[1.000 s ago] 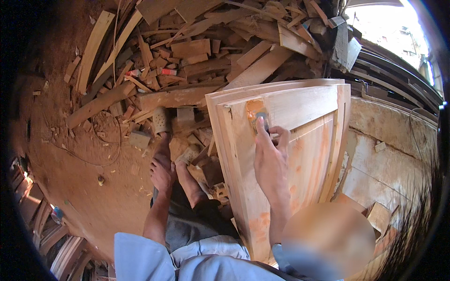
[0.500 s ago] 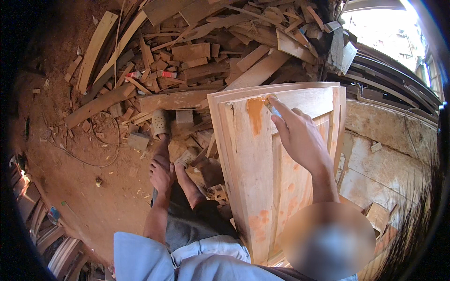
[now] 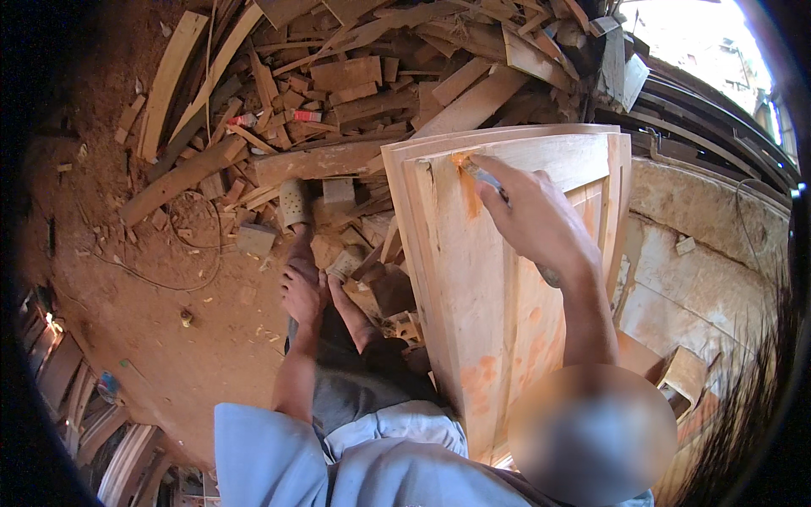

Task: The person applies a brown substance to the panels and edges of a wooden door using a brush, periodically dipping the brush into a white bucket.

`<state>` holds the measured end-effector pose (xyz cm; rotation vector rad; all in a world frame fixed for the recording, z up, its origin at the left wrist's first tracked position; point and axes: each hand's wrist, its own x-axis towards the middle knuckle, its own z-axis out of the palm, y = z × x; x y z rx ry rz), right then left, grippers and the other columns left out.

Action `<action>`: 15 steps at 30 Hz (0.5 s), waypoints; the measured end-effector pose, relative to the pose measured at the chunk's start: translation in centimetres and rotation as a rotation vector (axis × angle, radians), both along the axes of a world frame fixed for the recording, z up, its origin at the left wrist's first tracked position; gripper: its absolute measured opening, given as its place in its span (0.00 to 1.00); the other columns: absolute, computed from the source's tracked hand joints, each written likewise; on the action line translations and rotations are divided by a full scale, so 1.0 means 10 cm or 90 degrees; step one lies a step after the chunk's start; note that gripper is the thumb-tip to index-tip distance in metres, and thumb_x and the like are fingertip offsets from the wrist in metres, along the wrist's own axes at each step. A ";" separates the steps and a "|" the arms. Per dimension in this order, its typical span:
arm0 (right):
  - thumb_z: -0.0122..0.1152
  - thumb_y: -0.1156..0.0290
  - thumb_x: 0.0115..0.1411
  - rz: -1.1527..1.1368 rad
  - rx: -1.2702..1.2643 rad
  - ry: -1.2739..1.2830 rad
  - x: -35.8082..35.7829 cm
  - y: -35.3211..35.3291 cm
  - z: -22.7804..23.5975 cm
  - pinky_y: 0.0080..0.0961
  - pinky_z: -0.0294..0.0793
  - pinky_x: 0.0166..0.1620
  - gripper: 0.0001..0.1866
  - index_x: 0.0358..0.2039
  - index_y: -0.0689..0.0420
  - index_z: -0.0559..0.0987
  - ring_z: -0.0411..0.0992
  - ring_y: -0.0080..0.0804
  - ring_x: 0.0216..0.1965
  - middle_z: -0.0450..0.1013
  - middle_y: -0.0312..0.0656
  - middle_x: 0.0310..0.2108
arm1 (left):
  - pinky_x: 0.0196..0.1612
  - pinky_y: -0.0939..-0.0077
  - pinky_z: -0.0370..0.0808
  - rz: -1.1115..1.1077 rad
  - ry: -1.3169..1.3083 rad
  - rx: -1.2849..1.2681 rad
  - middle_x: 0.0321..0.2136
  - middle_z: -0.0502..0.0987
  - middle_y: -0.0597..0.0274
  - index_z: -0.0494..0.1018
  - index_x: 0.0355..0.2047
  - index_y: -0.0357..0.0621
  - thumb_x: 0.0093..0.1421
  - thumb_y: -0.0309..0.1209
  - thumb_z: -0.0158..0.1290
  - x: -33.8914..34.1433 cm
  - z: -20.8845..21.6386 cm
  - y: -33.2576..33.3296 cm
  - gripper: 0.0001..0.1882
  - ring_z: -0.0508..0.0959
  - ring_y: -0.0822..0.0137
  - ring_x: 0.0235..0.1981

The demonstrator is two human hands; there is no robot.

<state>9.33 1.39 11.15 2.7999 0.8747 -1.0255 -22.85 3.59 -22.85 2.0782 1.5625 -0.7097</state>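
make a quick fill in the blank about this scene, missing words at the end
The hand holding the small tool is the person's ____ one.
The streak on the wooden panel is coloured ____.
The big heap of wood scraps lies toward the ____ of the picture.

Missing words: right; orange; top.
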 end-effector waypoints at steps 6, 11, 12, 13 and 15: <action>0.48 0.64 0.69 0.004 -0.031 0.027 -0.02 0.00 0.03 0.54 0.70 0.52 0.21 0.59 0.58 0.72 0.72 0.66 0.47 0.75 0.66 0.41 | 0.46 0.52 0.79 -0.004 0.003 0.010 0.48 0.73 0.45 0.60 0.58 0.35 0.54 0.61 0.58 0.02 0.02 -0.02 0.45 0.77 0.46 0.49; 0.50 0.64 0.68 0.054 0.017 0.017 -0.19 -0.22 0.02 0.53 0.72 0.51 0.21 0.59 0.59 0.72 0.74 0.63 0.43 0.76 0.64 0.41 | 0.45 0.56 0.80 -0.038 -0.008 0.076 0.44 0.74 0.49 0.64 0.51 0.36 0.52 0.61 0.59 -0.05 -0.06 -0.03 0.42 0.79 0.48 0.46; 0.50 0.64 0.68 0.055 0.018 0.015 -0.25 -0.31 0.05 0.53 0.72 0.51 0.21 0.59 0.59 0.72 0.74 0.63 0.43 0.76 0.64 0.41 | 0.45 0.56 0.80 -0.033 -0.010 0.081 0.44 0.74 0.48 0.64 0.51 0.36 0.53 0.61 0.59 -0.05 -0.06 -0.01 0.42 0.79 0.48 0.46; 0.52 0.65 0.67 0.051 -0.004 0.033 -0.32 -0.44 0.12 0.50 0.73 0.48 0.21 0.59 0.58 0.73 0.75 0.62 0.40 0.76 0.64 0.37 | 0.45 0.56 0.80 -0.029 -0.018 0.082 0.44 0.74 0.48 0.63 0.52 0.35 0.53 0.60 0.59 -0.02 -0.05 -0.02 0.42 0.79 0.48 0.46; 0.54 0.65 0.67 0.053 -0.027 0.056 -0.41 -0.61 0.17 0.47 0.74 0.45 0.21 0.59 0.57 0.74 0.76 0.60 0.37 0.76 0.63 0.33 | 0.45 0.56 0.80 -0.015 -0.018 0.076 0.45 0.74 0.47 0.63 0.53 0.35 0.54 0.60 0.59 -0.04 -0.05 -0.01 0.42 0.79 0.47 0.46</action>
